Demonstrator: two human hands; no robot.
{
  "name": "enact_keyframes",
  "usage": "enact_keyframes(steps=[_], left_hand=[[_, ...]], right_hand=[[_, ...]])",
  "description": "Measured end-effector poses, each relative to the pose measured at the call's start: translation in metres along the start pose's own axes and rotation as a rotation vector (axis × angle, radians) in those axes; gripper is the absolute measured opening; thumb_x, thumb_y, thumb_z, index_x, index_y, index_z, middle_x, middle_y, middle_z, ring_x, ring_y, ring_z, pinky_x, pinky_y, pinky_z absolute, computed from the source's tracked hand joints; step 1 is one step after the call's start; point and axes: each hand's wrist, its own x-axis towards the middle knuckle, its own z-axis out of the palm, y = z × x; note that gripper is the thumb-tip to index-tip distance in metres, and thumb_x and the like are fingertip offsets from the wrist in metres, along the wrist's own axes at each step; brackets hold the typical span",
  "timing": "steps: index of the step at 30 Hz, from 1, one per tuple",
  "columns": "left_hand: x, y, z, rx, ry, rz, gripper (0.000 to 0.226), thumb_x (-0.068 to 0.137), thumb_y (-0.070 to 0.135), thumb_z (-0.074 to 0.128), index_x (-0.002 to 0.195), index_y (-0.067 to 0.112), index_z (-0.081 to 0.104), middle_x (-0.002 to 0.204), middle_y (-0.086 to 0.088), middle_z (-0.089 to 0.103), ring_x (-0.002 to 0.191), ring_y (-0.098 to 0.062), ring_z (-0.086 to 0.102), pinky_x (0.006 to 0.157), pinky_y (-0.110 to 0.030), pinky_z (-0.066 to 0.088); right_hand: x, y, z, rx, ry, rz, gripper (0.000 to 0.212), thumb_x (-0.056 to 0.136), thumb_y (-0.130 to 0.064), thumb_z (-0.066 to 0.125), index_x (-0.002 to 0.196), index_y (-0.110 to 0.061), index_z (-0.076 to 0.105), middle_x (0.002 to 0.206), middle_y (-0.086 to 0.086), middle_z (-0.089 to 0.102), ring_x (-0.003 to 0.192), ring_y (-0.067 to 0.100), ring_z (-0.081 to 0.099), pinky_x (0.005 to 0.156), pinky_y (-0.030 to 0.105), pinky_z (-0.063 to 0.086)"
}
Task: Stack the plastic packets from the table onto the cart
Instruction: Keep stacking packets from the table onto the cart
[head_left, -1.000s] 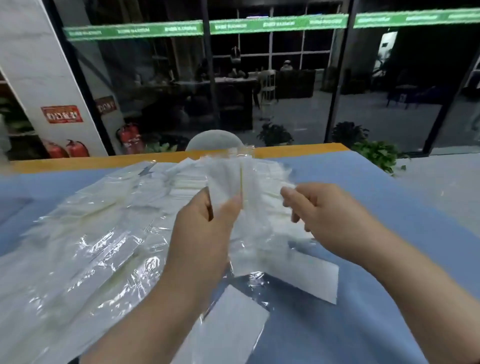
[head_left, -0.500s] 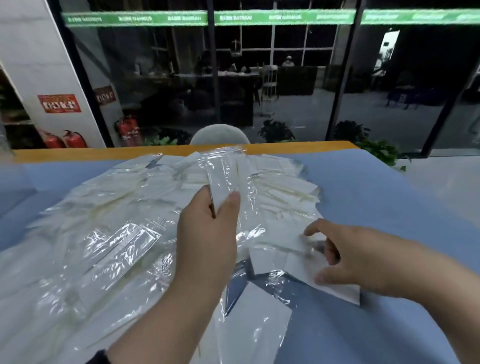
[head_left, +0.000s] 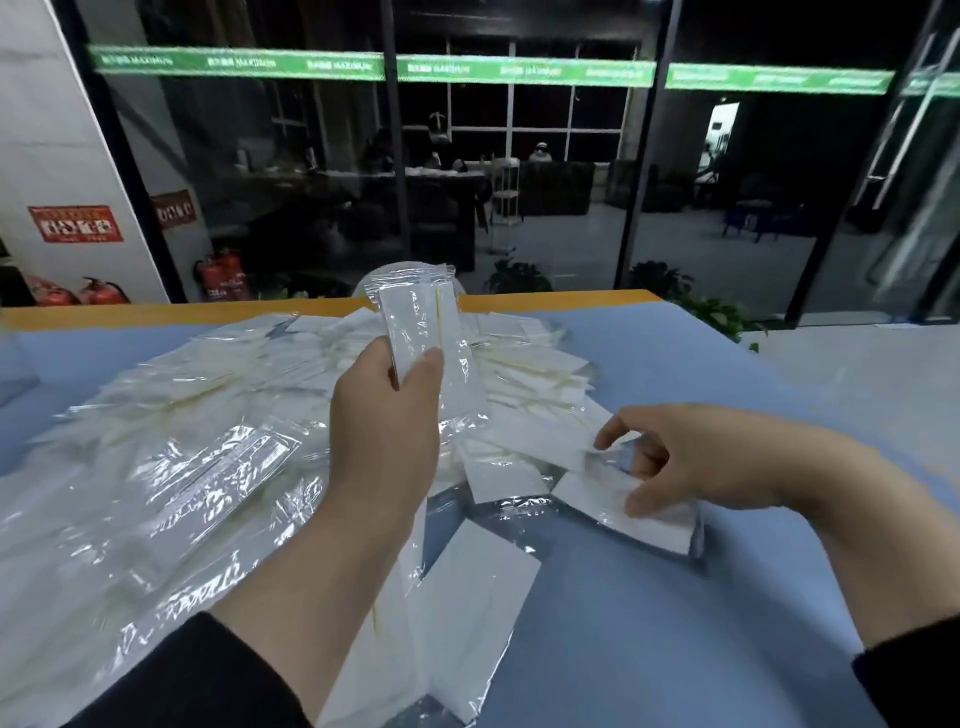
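Packet pile (head_left: 171, 467): clear plastic packets heaped across the left and middle of the blue worktop (head_left: 675, 597)
Left hand (head_left: 387, 415): raised above the pile, thumb and fingers clamped on a small upright bundle of packets (head_left: 423, 332)
Right hand (head_left: 691, 462): low at the pile's right edge, fingers and thumb pinching a single packet (head_left: 623, 501) lying on the worktop
Backdrop: dark glass wall, green strip (head_left: 519, 70) overhead
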Motion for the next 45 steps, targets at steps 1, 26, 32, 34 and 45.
enact_keyframes(steps=[1, 26, 32, 34, 45], left_hand=[[0.001, -0.001, 0.001, -0.014, 0.004, 0.000, 0.032, 0.097, 0.030, 0.061, 0.098, -0.003, 0.059, 0.066, 0.003, 0.043, 0.060, -0.013, 0.035, 0.056, -0.029, 0.032], [0.008, -0.004, -0.003, -0.009, 0.101, -0.072, 0.035, 0.095, 0.022, 0.059, 0.067, 0.016, 0.040, 0.051, 0.012, 0.034, 0.052, -0.011, 0.026, 0.047, -0.023, 0.024], [0.010, -0.003, -0.002, 0.010, 0.099, -0.076, 0.029, 0.096, 0.026, 0.060, 0.079, 0.004, 0.050, 0.055, 0.010, 0.037, 0.054, -0.011, 0.030, 0.055, -0.031, 0.029], [0.008, -0.004, -0.001, 0.020, 0.086, -0.071, 0.031, 0.096, 0.025, 0.060, 0.079, 0.003, 0.048, 0.054, 0.010, 0.036, 0.053, -0.010, 0.029, 0.052, -0.027, 0.029], [0.006, -0.005, 0.001, 0.017, 0.052, -0.101, 0.030, 0.097, 0.029, 0.061, 0.095, -0.002, 0.059, 0.063, 0.002, 0.041, 0.055, -0.011, 0.033, 0.057, -0.031, 0.031]], right_hand=[[-0.003, 0.006, -0.005, 0.043, -0.012, -0.023, 0.041, 0.081, -0.033, 0.080, 0.113, -0.048, 0.058, 0.074, -0.009, 0.062, 0.061, 0.004, 0.051, 0.065, 0.027, 0.040], [0.065, -0.036, -0.013, 0.312, 0.372, -0.188, 0.029, 0.086, -0.025, 0.079, 0.109, -0.031, 0.061, 0.091, -0.005, 0.062, 0.074, 0.008, 0.058, 0.065, 0.021, 0.047], [0.097, -0.030, 0.022, -0.028, 0.255, -0.093, 0.081, 0.087, -0.049, 0.072, 0.155, -0.038, 0.028, 0.161, -0.014, 0.028, 0.148, 0.013, 0.027, 0.122, 0.044, 0.021], [0.100, -0.030, 0.021, -0.092, 0.240, -0.083, 0.083, 0.086, -0.055, 0.069, 0.155, -0.039, 0.026, 0.161, -0.015, 0.029, 0.149, 0.011, 0.024, 0.124, 0.049, 0.010], [0.095, -0.029, 0.013, -0.150, 0.249, -0.060, 0.080, 0.084, -0.063, 0.066, 0.152, -0.037, 0.034, 0.146, -0.009, 0.048, 0.142, 0.017, 0.037, 0.123, 0.055, -0.002]])
